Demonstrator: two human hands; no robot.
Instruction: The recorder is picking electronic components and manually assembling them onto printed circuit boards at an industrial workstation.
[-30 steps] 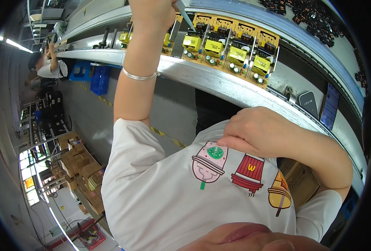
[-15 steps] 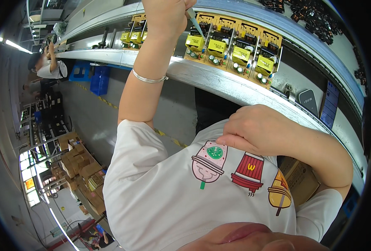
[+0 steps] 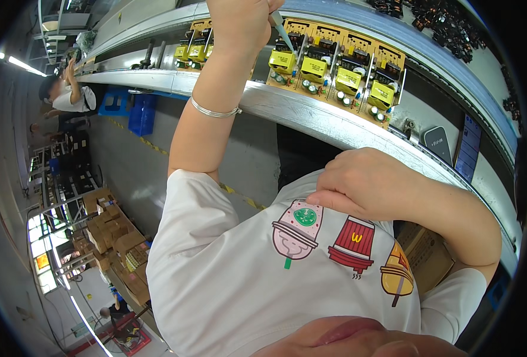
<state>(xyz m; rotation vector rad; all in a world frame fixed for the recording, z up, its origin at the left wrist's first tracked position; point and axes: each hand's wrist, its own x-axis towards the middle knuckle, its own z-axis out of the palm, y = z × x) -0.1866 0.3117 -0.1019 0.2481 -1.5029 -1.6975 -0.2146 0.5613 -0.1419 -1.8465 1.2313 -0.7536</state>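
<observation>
My left hand (image 3: 247, 24) reaches up to the line, partly cut off by the top edge. It grips a tool with a slender, tapered blue-grey tip (image 3: 285, 35); the rest of that tool is hidden or out of view. The tip points down at the first board of a tan circuit board panel (image 3: 314, 89), beside a yellow transformer (image 3: 282, 61). Several such transformers, black parts and small capacitors stand on the panel. Against the front of my white shirt rests my right hand (image 3: 364, 183), its fingers curled in and nothing showing in it.
Another board panel (image 3: 193, 49) lies left of my arm on the conveyor, behind a metal rail (image 3: 311, 113). A small dark device (image 3: 437, 143) and a phone (image 3: 468, 149) lie to the right. Black parts (image 3: 447, 27) are heaped at the back. Blue bins (image 3: 141, 113) stand at left.
The board panels have shifted slightly to the right. My left hand and the tool tip have moved right along with them. My right hand stays put.
</observation>
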